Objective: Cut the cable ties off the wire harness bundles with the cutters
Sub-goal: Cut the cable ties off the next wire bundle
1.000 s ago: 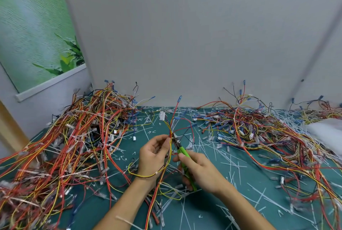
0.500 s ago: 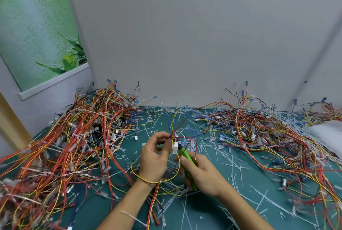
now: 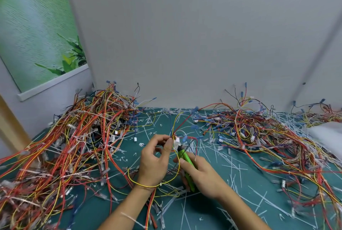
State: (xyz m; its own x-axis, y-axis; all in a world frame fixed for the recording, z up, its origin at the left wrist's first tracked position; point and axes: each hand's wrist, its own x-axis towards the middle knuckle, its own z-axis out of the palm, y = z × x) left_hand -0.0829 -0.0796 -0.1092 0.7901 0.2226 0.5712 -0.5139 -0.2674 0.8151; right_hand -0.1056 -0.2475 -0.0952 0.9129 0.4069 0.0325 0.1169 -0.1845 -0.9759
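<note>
My left hand (image 3: 154, 159) pinches a small wire harness bundle (image 3: 177, 127) between thumb and fingers, just below its white connector (image 3: 176, 143). Red, yellow and blue wires fan upward from the pinch, and a yellow wire loops down around my left wrist. My right hand (image 3: 202, 175) grips the green-handled cutters (image 3: 186, 159), whose dark jaws point up-left at the bundle right beside the connector. Whether the jaws touch a tie is too small to tell.
A large heap of tied red, orange and yellow harnesses (image 3: 74, 146) fills the left of the green mat (image 3: 240, 202). Another spread of wires (image 3: 259, 129) lies at the right. Cut white ties (image 3: 231, 163) litter the mat. A grey wall stands behind; a white object (image 3: 327, 133) sits far right.
The bundle's wires have dropped and spread out, and a white connector now shows at my left fingertips. The cutters' tip has stayed at the bundle. The camera has shifted slightly.
</note>
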